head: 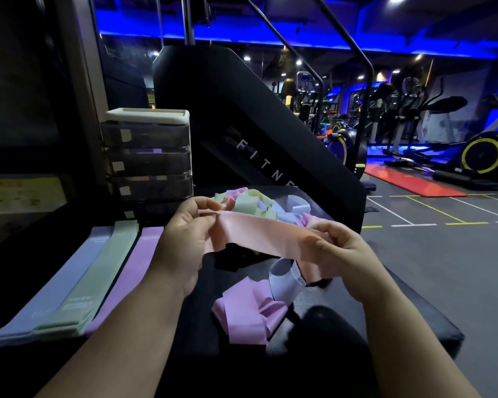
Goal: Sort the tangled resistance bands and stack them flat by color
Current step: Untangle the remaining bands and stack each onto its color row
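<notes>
White letters "FITNE", cut off by the bands, run down the black machine panel (259, 139); band prints are illegible.

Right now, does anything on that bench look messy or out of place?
Yes. A tangled heap of pastel bands sits at the far end of the bench. A crumpled purple band and a looped pale blue band lie loose nearer the front, unlike the three flat stacks on the left.

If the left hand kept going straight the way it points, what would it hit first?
Most likely the tangled pile of bands just beyond the left hand, which grips one end of the peach band. Depth is hard to judge from one view.
</notes>
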A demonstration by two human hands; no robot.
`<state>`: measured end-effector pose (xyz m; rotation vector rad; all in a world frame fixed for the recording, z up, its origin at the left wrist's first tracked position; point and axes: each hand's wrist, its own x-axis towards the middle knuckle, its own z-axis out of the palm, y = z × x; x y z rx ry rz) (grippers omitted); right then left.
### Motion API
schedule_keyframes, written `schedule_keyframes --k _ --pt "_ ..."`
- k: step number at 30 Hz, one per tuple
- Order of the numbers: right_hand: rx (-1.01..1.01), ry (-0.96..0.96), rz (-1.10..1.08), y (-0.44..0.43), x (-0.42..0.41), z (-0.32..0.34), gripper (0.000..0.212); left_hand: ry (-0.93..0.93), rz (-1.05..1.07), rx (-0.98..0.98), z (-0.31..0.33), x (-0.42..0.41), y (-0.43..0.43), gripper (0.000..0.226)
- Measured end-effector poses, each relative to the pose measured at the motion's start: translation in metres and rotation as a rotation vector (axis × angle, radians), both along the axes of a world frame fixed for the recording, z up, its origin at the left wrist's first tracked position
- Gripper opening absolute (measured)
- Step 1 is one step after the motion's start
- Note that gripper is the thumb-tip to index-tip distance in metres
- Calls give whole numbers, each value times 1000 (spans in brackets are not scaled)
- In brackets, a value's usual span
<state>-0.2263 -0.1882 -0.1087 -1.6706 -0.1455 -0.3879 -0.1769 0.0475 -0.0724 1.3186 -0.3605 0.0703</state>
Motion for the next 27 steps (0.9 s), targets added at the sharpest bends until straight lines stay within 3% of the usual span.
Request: schedule_keyframes --k 3,6,8,11,15,21,27 --pt "186 102 26 -10 7 -3 35 70 42 178 -6 5 6 24" --pt "367 211 51 -16 13 -10 61 158 -82 292 -11 2 14 6" --pt "381 253 -38 -19 14 -14 53 161 -156 337 -15 1 18 27" --pt "220 284 -196 -22 11 -15 29 151 -189 390 -20 1 23 55" --pt "41 293 -246 -21 5 -13 38 130 -171 444 -22 1 29 66" --pt "53 250 -295 -9 7 -15 13 22 25 573 -26 -1 27 31" --pt "-226 317 -350 -11 11 -21 11 2 39 716 -36 -5 20 12"
